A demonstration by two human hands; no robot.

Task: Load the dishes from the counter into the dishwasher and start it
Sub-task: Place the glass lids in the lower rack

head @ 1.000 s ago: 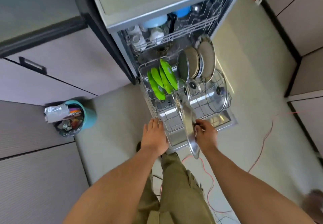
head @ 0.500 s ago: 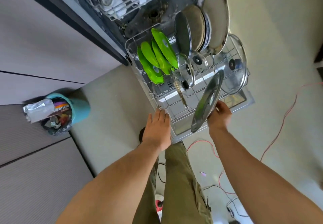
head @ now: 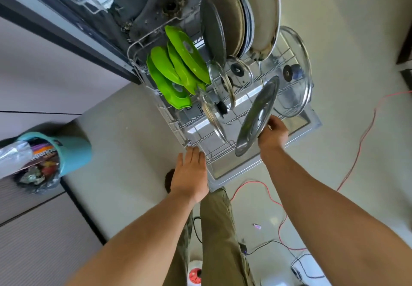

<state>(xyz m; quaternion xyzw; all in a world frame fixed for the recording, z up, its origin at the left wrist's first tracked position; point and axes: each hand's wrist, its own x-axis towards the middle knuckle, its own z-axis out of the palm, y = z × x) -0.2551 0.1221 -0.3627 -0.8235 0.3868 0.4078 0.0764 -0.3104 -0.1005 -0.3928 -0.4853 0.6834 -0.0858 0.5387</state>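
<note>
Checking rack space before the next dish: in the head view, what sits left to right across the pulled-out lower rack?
green plates → small glass lids → steel lid held in the right hand → large glass lid.

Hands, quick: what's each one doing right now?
Left hand: open, flat, fingertips at the lower rack's front corner, holding nothing.
Right hand: closed on a steel plate, held tilted over the rack.

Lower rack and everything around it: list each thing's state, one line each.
Lower rack: pulled out, partly loaded.
Steel lid: tilted, held over the rack.
Right hand: gripping the steel lid.
Left hand: open, fingertips at the rack's front corner.
Green plates: standing on edge.
Bin: full.
</note>
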